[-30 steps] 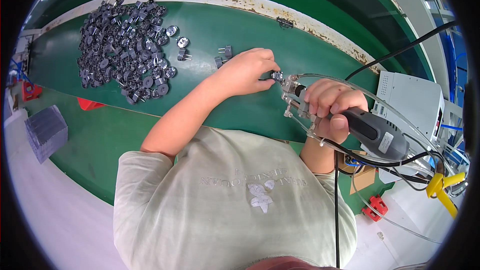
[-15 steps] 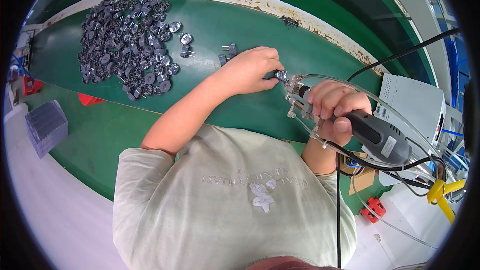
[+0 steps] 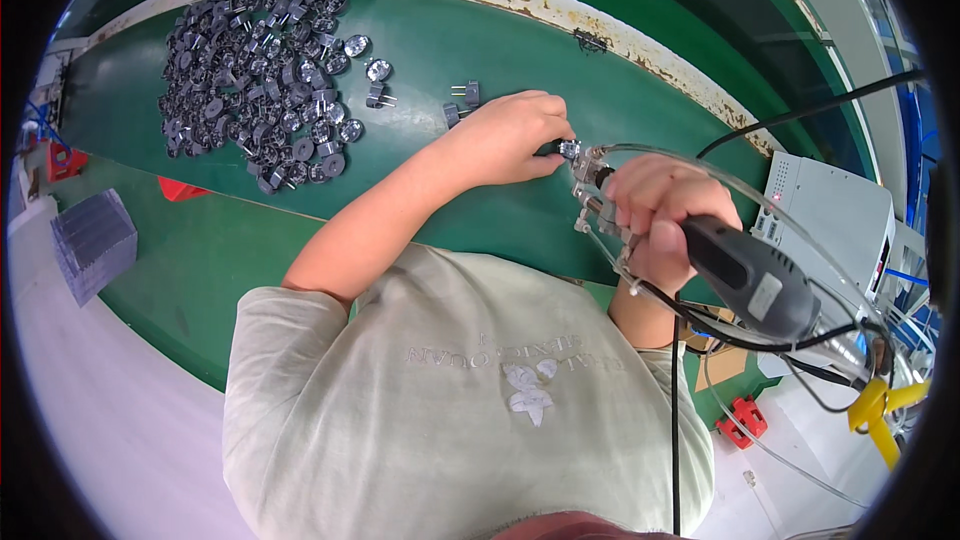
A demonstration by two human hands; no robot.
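Observation:
My left hand [image 3: 515, 140] pinches a small dark plug part [image 3: 569, 148] between thumb and fingertips, above the green bench. The part's face turns toward the tip of a handheld electric screwdriver [image 3: 745, 275]. My right hand [image 3: 668, 215] is wrapped round the grey screwdriver body, just behind its clear hose and metal nose fittings. The nose is right at the part, but I cannot tell whether they touch. Near my left wrist lie two dark two-pin plugs [image 3: 466, 93], one partly covered by the hand.
A large pile of dark round plugs [image 3: 260, 80] covers the bench's left part, with a few loose at its edge. At right stands a grey-white control box [image 3: 830, 215]. Black cables and clear hoses run behind the screwdriver. Red holders [image 3: 742, 422] and a blue-grey box [image 3: 95, 245] stand lower down.
The whole view has shifted slightly. My right hand and the screwdriver have moved a little against the part; both hands keep their holds.

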